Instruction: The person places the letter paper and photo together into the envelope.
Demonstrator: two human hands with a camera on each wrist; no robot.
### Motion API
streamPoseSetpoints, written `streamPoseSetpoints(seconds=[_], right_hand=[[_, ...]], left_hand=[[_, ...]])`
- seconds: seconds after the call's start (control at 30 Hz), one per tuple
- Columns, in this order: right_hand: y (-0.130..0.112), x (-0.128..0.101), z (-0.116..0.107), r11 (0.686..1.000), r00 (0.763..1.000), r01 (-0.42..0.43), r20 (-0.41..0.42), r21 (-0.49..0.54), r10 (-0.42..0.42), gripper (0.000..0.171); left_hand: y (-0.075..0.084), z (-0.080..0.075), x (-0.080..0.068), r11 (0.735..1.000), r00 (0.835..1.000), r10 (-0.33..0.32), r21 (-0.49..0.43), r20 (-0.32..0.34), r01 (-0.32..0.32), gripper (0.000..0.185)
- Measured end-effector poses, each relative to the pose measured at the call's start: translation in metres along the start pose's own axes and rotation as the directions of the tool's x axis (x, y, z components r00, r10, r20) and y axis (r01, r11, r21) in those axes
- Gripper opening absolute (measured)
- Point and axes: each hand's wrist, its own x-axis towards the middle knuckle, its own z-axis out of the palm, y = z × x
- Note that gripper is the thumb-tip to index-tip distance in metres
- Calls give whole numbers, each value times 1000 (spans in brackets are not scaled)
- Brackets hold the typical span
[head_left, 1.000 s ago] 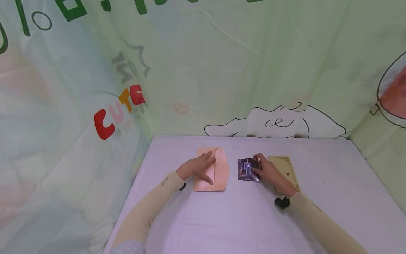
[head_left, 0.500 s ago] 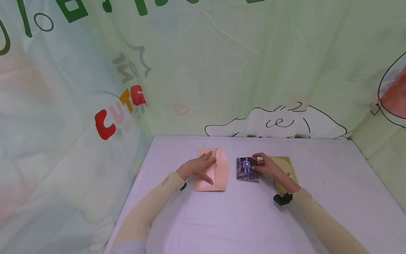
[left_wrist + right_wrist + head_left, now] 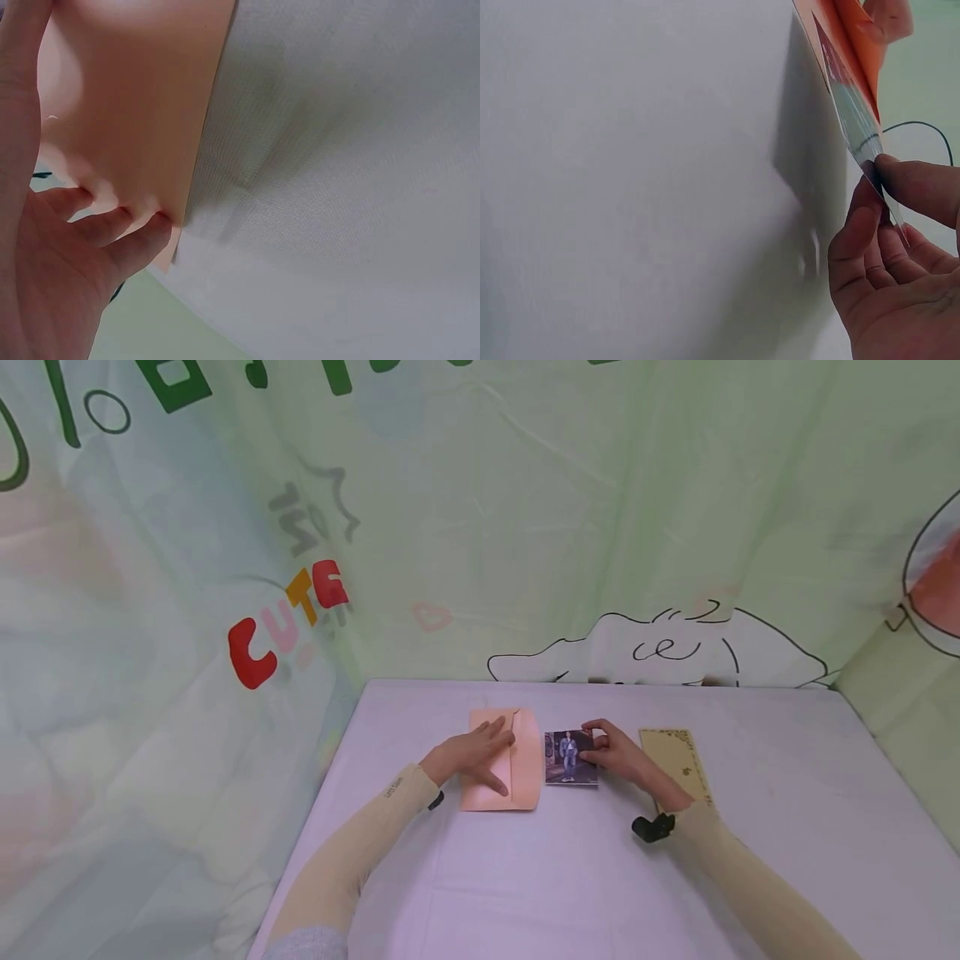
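Note:
A peach envelope lies on the table, its flap open towards the right. My left hand rests on it with fingers spread, and in the left wrist view its fingertips press near the envelope's edge. My right hand pinches a square photo by its right side, between thumb and fingers. A person in blue clothes stands in the picture. The photo's left edge is right beside the flap; in the right wrist view the glossy photo tilts over the table and overlaps the orange paper.
A tan card with a dark ornamental border lies to the right, partly hidden by my right wrist. The white-covered table ends at a printed curtain behind and at the left.
My right hand has moved left with the photo, from near the tan card to the envelope's flap. More of the tan card shows. My left hand has stayed on the envelope.

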Motion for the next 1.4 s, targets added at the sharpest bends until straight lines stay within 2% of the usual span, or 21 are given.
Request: streamPoseSetpoints(seconds=[0.23,0.8,1.13,1.4], right_hand=[[-2,7,15,997,998,65,14,30,-65,56],[-25,21,41,996,998,63,-14,-59,-64,54],[-37,32,52,987,998,70,20,-147,-68,57],[-47,38,65,984,997,71,31,-166,-67,62]], left_hand=[[1,-1,0,1000,1000,-10,2,12,10,100],[3,-3,-1,1000,999,-29,-9,37,29,102],[-3,2,3,1000,1000,-13,1,19,13,107],[0,-1,0,1000,1000,-12,23,27,11,107]])
